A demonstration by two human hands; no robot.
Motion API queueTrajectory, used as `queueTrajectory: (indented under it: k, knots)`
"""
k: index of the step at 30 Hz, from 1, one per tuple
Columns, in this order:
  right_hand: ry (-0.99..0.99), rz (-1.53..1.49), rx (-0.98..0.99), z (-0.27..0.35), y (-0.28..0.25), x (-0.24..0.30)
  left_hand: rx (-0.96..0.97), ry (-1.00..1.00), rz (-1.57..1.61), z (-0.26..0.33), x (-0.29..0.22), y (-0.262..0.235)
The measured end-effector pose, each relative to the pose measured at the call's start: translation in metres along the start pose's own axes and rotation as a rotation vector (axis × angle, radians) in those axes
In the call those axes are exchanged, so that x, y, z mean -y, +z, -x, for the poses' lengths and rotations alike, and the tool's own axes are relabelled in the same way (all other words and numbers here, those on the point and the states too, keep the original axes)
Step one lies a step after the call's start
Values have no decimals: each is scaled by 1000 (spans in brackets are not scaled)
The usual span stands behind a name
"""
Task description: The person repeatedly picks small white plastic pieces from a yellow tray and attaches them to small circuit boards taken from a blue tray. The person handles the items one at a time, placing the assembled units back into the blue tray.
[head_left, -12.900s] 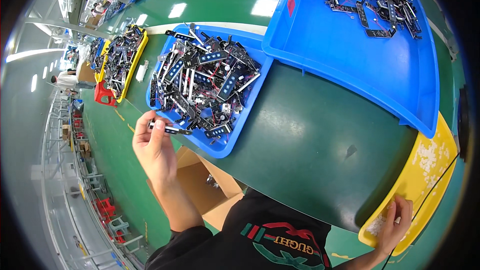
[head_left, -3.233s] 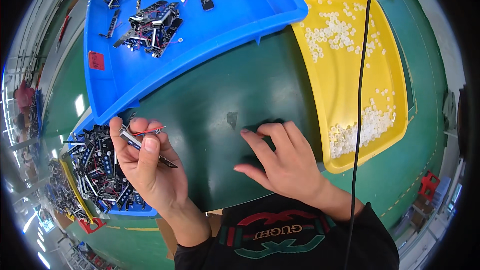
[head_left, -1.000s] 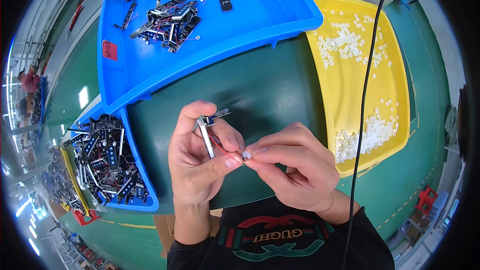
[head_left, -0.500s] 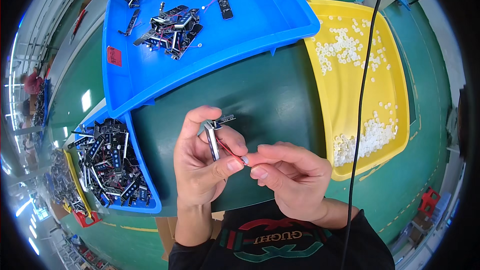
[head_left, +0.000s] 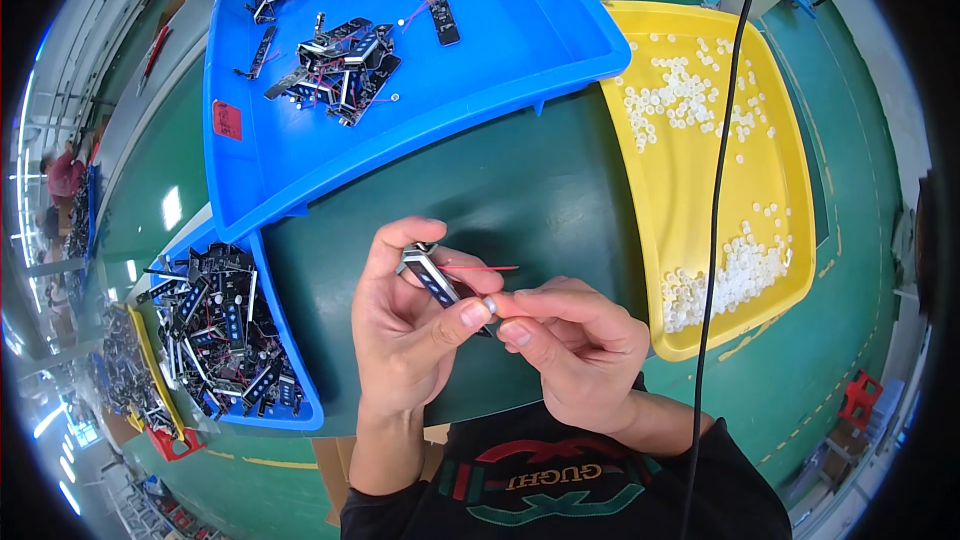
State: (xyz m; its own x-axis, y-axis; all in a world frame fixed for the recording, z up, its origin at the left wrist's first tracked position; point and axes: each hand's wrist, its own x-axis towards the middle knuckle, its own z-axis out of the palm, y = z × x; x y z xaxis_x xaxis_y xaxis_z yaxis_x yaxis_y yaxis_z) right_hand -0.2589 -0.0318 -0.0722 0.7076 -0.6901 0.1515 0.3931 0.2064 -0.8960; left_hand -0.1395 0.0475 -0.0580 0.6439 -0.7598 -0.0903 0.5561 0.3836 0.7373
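My left hand [head_left: 402, 335] is closed around a narrow black circuit board [head_left: 433, 278] with a silver edge and a row of bluish squares, tilted between the thumb and fingers. A thin red wire [head_left: 480, 267] sticks out from the board toward the right. At my left thumb tip sits a small round whitish piece [head_left: 489, 306]. The fingertips of my right hand [head_left: 585, 345] pinch at this piece, touching my left hand's fingertips. How the piece joins the wires is hidden by the fingers.
Beyond my hands stands a large blue tray [head_left: 480, 90] with heaped boards. Another blue bin [head_left: 305, 410] full of boards is at the left. A yellow tray [head_left: 650, 230] with small white caps [head_left: 725, 285] lies right, crossed by a hanging black cable [head_left: 716, 240].
The board has tilted in my left hand, its row of squares now more visible. The red wire now points out to the right. My right hand has shifted slightly left.
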Motion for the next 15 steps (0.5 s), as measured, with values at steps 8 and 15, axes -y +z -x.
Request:
queueTrajectory:
  k: [8, 15]
  knots:
    - [58, -300, 42, -12, -5, 5, 19, 128, -140, 2, -1, -3]
    - [43, -201, 34, -11, -5, 3, -46, 206, -345, 4, 0, 1]
